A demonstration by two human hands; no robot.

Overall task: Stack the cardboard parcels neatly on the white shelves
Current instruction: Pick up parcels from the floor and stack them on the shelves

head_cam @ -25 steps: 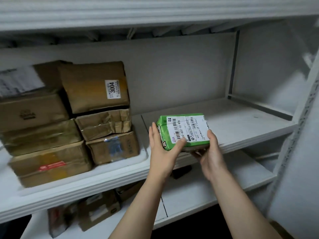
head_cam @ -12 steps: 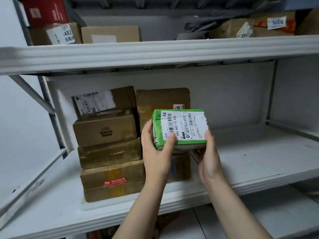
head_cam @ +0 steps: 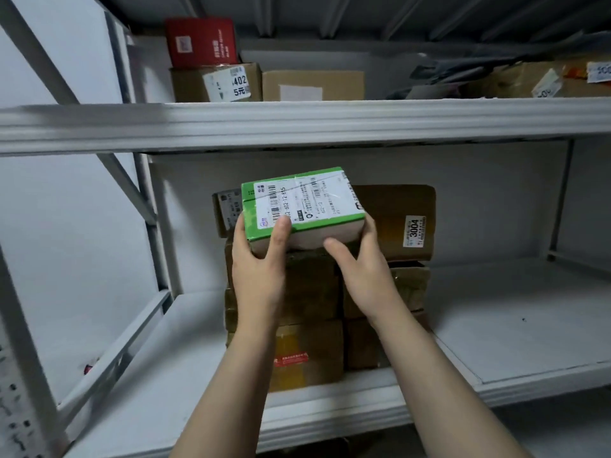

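A green parcel [head_cam: 307, 206] with a white shipping label is held in both hands over the left stack of brown cardboard parcels [head_cam: 307, 352] on the middle white shelf [head_cam: 496, 325]. My left hand [head_cam: 258, 269] grips its left end, thumb on the label. My right hand [head_cam: 360, 269] holds its right end from below, thumb on the front face. A second brown stack stands beside it, topped by a parcel marked 3004 [head_cam: 396, 219]. Whether the green parcel touches the stack top is hidden by my hands.
The upper shelf [head_cam: 297, 123] holds a red box [head_cam: 201, 41], brown boxes [head_cam: 314, 85] and more parcels at the right [head_cam: 529, 77]. Grey diagonal braces [head_cam: 125, 186] run along the left side. The right half of the middle shelf is bare white board.
The green parcel has gone up and to the left, from in front of the shelf edge to above the left brown stack. The view has swung left and upward.
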